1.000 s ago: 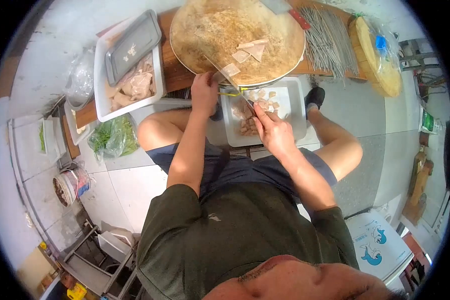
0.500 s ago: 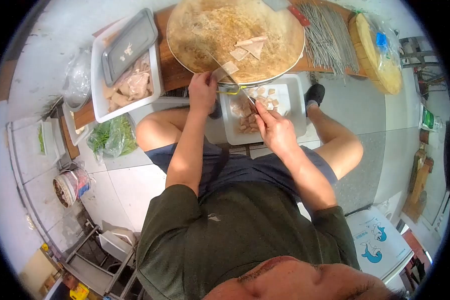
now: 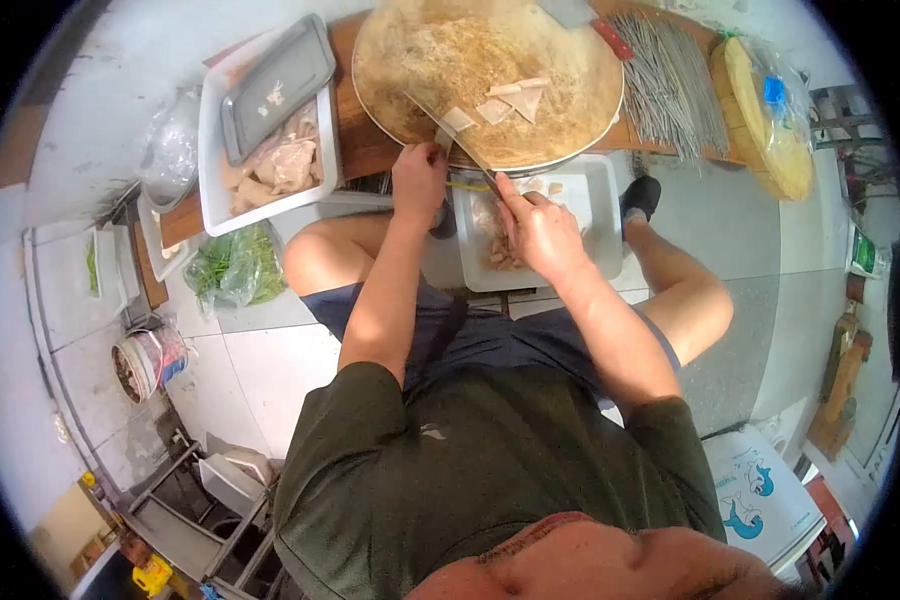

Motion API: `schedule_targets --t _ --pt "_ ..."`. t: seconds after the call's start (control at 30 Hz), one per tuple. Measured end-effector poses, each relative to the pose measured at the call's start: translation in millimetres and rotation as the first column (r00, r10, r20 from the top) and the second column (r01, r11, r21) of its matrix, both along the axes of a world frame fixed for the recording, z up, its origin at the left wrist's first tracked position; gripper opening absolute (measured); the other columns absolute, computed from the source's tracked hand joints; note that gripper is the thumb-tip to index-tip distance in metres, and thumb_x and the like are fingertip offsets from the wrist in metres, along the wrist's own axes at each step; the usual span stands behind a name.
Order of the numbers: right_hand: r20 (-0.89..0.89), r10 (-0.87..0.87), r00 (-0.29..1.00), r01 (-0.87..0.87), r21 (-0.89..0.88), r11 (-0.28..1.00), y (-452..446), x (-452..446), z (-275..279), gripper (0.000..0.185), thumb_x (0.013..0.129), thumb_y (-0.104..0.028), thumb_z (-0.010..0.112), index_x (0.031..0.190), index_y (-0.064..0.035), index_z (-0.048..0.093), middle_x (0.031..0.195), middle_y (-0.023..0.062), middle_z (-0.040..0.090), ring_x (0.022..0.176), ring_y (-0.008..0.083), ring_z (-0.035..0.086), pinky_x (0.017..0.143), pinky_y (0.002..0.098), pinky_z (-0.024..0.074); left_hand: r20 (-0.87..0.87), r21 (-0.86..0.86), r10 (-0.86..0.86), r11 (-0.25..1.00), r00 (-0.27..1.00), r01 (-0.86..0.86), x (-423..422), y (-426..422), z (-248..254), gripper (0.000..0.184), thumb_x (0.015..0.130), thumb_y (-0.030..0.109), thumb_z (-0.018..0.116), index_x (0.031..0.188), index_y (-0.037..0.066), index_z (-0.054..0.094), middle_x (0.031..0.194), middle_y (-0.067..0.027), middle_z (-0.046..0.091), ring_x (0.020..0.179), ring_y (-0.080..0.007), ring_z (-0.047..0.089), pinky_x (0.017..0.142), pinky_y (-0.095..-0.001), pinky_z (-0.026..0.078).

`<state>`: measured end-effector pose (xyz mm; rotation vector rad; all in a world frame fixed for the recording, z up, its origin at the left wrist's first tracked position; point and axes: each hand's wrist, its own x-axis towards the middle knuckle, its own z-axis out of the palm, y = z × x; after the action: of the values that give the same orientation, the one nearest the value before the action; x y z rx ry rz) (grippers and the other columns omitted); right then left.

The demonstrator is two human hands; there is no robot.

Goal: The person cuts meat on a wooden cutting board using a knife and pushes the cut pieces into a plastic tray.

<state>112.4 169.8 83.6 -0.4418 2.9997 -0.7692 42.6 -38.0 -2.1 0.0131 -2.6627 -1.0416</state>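
My right hand (image 3: 543, 228) is closed around the handle of a long thin knife (image 3: 472, 158). Its blade slants up and left over the near edge of a round cutting board (image 3: 400, 60). My left hand (image 3: 420, 182) is at that same edge, fingers pinched on a pale strip of meat (image 3: 444, 141) close beside the blade. A small square meat piece (image 3: 458, 119) lies by the blade, and more flat meat pieces (image 3: 522, 98) rest farther right on the board. Below it, a white tray (image 3: 600, 215) holds cut chunks, partly hidden by my right hand.
Left of the board stands a white tub (image 3: 210, 190) of meat with a grey tray (image 3: 275, 90) on top. Many thin metal skewers (image 3: 665, 85) lie right, near a red-handled cleaver (image 3: 612, 38). Bagged greens (image 3: 235, 265) and a bucket (image 3: 150, 362) are on the floor.
The whole view has shifted slightly to the right. My right hand and the knife have moved up and forward, the blade now reaching farther over the board. My left hand stays by the board's edge.
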Motion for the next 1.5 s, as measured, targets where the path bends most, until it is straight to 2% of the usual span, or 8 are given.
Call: schedule_targets --t 0.3,0.53,1.03,1.13,1.23,1.37,1.43,1.5 --pt "-0.004 -0.089 0.996 0.088 -0.128 0.988 17 5 -2 0.040 0.096 -0.020 0.066 0.136 -0.0141 0.064 0.091 0.0212 0.071 0.078 0.0413 0.069 0.070 0.0485 0.0573 -0.027 0.013 0.042 0.999 0.999 -0.042 -6 -3 -8 0.019 0.087 0.015 0.070 0.100 0.001 0.073 0.095 -0.0210 0.070 0.092 -0.0404 0.067 0.081 -0.0462 0.054" --pt "-0.203 0.024 0.979 -0.060 -0.174 0.983 28 32 9 0.041 0.094 -0.015 0.069 0.135 -0.0128 0.065 0.090 0.0148 0.072 0.075 0.0353 0.070 0.067 0.0438 0.0583 0.012 0.009 0.050 0.999 0.999 -0.050 0 2 -1 0.018 0.089 0.014 0.068 0.100 0.001 0.070 0.096 -0.0204 0.068 0.093 -0.0409 0.066 0.081 -0.0477 0.054" --pt "-0.038 0.012 0.999 -0.009 0.081 0.997 -3 18 1 0.041 0.093 -0.019 0.070 0.134 -0.0159 0.066 0.091 0.0165 0.073 0.075 0.0390 0.071 0.068 0.0482 0.0588 -0.023 -0.080 -0.077 0.994 0.997 0.075 -5 -2 -9 0.013 0.089 0.011 0.065 0.097 0.000 0.068 0.100 -0.0217 0.064 0.094 -0.0440 0.063 0.082 -0.0507 0.053" --pt "0.044 -0.006 0.999 0.005 0.013 1.000 -7 7 4 0.038 0.094 -0.017 0.069 0.132 -0.0174 0.067 0.094 0.0191 0.073 0.076 0.0407 0.070 0.069 0.0482 0.0587 -0.030 -0.067 -0.034 0.997 0.999 0.032 -3 -4 -1 0.014 0.090 0.011 0.064 0.098 -0.001 0.068 0.098 -0.0212 0.065 0.095 -0.0436 0.063 0.082 -0.0499 0.052" --pt "-0.169 -0.042 0.985 -0.009 -0.292 0.956 24 21 -10 0.036 0.098 -0.015 0.066 0.134 -0.0112 0.065 0.096 0.0173 0.074 0.071 0.0354 0.071 0.067 0.0454 0.0582 -0.160 0.067 0.052 0.997 0.986 -0.042 -22 5 -10 0.015 0.091 0.011 0.064 0.098 -0.001 0.068 0.097 -0.0211 0.065 0.094 -0.0431 0.063 0.082 -0.0491 0.051" --pt "0.176 -0.224 0.959 0.285 -0.578 0.765 75 62 -23 0.036 0.104 -0.015 0.058 0.138 -0.0024 0.062 0.092 0.0097 0.072 0.062 0.0175 0.063 0.056 0.0332 0.0521 -0.163 0.118 0.008 0.993 0.987 0.011 -47 22 -25 0.014 0.090 0.006 0.062 0.100 -0.001 0.068 0.100 -0.0217 0.068 0.098 -0.0418 0.063 0.087 -0.0482 0.050" --pt "0.614 -0.224 0.757 0.624 -0.578 0.526 88 77 -5 0.039 0.107 -0.016 0.055 0.141 0.0002 0.058 0.090 0.0060 0.069 0.060 0.0104 0.056 0.052 0.0264 0.0472 -0.276 0.178 -0.030 0.981 0.961 0.081 -56 42 -24 0.013 0.089 0.005 0.062 0.100 0.000 0.069 0.102 -0.0209 0.069 0.100 -0.0417 0.062 0.089 -0.0483 0.049" --pt "0.687 -0.187 0.702 0.699 -0.616 0.363 92 80 -16 0.041 0.107 -0.017 0.053 0.145 -0.0020 0.054 0.088 0.0057 0.066 0.057 0.0092 0.052 0.050 0.0227 0.0423 -0.252 0.224 -0.048 0.969 0.967 0.107 -64 56 -28 0.015 0.088 0.007 0.065 0.101 0.001 0.069 0.105 -0.0204 0.069 0.101 -0.0414 0.062 0.092 -0.0472 0.049"
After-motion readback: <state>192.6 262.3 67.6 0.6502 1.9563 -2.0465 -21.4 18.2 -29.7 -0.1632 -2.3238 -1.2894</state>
